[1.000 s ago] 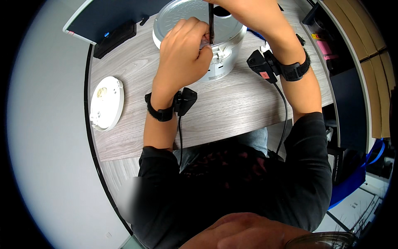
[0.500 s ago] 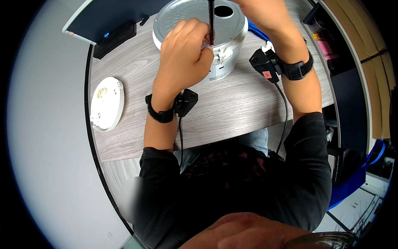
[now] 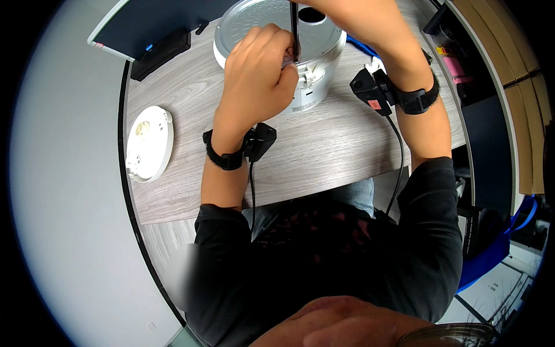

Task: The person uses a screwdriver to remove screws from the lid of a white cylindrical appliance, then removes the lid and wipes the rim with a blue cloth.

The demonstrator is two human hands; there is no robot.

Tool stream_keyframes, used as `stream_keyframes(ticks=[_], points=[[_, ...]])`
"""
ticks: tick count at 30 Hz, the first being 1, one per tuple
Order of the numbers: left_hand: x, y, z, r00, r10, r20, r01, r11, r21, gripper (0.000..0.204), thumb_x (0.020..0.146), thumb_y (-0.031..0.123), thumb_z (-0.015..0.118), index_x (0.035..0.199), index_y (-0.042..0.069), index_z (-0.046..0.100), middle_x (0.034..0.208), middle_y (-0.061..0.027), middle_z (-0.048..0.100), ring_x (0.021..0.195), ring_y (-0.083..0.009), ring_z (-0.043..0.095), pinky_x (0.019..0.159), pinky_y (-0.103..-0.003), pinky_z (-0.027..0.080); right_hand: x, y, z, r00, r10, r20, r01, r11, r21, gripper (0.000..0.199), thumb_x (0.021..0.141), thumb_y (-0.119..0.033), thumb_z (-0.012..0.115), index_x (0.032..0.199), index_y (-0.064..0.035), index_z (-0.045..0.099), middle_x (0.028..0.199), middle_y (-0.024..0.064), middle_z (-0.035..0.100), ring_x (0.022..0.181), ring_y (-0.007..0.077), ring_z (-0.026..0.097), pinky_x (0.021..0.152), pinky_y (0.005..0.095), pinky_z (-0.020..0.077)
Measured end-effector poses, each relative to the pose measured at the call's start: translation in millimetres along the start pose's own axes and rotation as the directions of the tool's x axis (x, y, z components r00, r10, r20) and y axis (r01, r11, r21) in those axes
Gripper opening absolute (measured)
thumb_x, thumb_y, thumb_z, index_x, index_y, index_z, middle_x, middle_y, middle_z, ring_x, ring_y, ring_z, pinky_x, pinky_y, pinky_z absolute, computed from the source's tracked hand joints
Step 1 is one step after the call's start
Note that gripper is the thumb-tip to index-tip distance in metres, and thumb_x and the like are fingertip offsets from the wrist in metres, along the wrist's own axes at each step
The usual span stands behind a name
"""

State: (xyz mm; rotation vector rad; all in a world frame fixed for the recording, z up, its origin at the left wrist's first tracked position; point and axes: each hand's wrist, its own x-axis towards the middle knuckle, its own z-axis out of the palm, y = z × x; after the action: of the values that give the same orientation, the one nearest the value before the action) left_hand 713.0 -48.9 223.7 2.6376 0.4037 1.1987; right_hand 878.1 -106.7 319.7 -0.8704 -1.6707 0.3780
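A round white appliance [image 3: 317, 95], like a rice cooker, stands at the top with a silver metal plate [image 3: 260, 17] over it. The plate carries a raised pattern and a dark round opening. At its near rim, beside a white hinge-like fitting, a long black shaft stands upright, like that of a screwdriver [image 3: 294, 29]. My left hand [image 3: 258, 72] is closed, thumb and fingers pinched about the lower end of this shaft. Close to the shaft's upper end is my right hand [image 3: 332, 7], its fingers cut off by the upper edge of the picture.
On the left of the wood-grain table [image 3: 196, 191] lies a round white lid [image 3: 149, 144]. Behind it a black box-shaped object [image 3: 162, 55] sits by a dark panel. A blue cloth [image 3: 363, 47] lies beside the appliance. To the right runs a shelf [image 3: 485, 110] with cartons [image 3: 509, 46].
My right wrist and forearm have shifted slightly, the hand moving a little toward the shaft. My left hand and the appliance are almost unmoved.
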Motion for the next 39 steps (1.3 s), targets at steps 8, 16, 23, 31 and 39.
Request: stream_keyframes(ticks=[8,16,23,31,39], points=[[-0.6,1.7,-1.9,1.0,0.01,-0.009,-0.009,1.0,0.008,0.016,0.071,0.004,0.06,0.087,0.003,0.062,0.086,-0.0093,0.062,0.082,-0.0304,0.058,0.072,-0.042,0.048,-0.1,0.1,-1.8,0.999,0.037,-0.02,-0.034,0.989,0.145,0.043,0.087,-0.009,0.078,0.124,0.0014,0.059,0.101,0.0017,0.062,0.083,0.0078,0.058,0.072,0.0229,0.0504],[0.9,2.7,-1.7,1.0,0.01,-0.021,-0.01,1.0,0.016,0.015,0.071,0.004,0.06,0.086,0.004,0.062,0.086,-0.0089,0.062,0.082,-0.0301,0.058,0.071,-0.041,0.047,3.3,-4.3,-8.4,0.995,0.1,0.006,-0.099,0.974,0.204,0.044,0.087,-0.011,0.079,0.123,0.002,0.059,0.1,0.0026,0.063,0.083,0.0081,0.059,0.072,0.0244,0.0511],[1.3,1.1,0.4,1.0,-0.011,-0.011,0.011,1.0,0.015,0.014,0.072,0.004,0.061,0.085,0.004,0.061,0.086,-0.0088,0.061,0.082,-0.0304,0.058,0.073,-0.042,0.048,7.3,0.1,-5.5,0.994,0.107,0.023,-0.104,0.991,-0.085,0.039,0.089,-0.007,0.077,0.122,0.0015,0.058,0.098,0.0024,0.063,0.082,0.007,0.059,0.069,0.0221,0.0503],[-2.6,-10.1,10.0,1.0,-0.003,-0.01,0.003,1.0,0.023,0.013,0.073,0.004,0.061,0.085,0.004,0.061,0.085,-0.0092,0.061,0.082,-0.0308,0.058,0.073,-0.042,0.047,5.5,23.7,-6.2,0.994,0.113,0.011,-0.112,0.992,-0.057,0.039,0.09,-0.006,0.075,0.123,0.0026,0.056,0.096,0.0022,0.063,0.08,0.0069,0.059,0.069,0.0226,0.0511],[-2.4,-14.4,12.0,1.0,0.018,-0.015,-0.018,1.0,0.004,0.012,0.073,0.005,0.06,0.085,0.003,0.061,0.085,-0.0094,0.061,0.082,-0.0308,0.058,0.072,-0.042,0.047,1.9,-6.6,-10.7,0.98,0.182,0.078,-0.189,0.977,0.1,0.041,0.088,-0.009,0.077,0.123,0.0024,0.058,0.097,0.0025,0.063,0.08,0.007,0.058,0.069,0.0224,0.0489]])
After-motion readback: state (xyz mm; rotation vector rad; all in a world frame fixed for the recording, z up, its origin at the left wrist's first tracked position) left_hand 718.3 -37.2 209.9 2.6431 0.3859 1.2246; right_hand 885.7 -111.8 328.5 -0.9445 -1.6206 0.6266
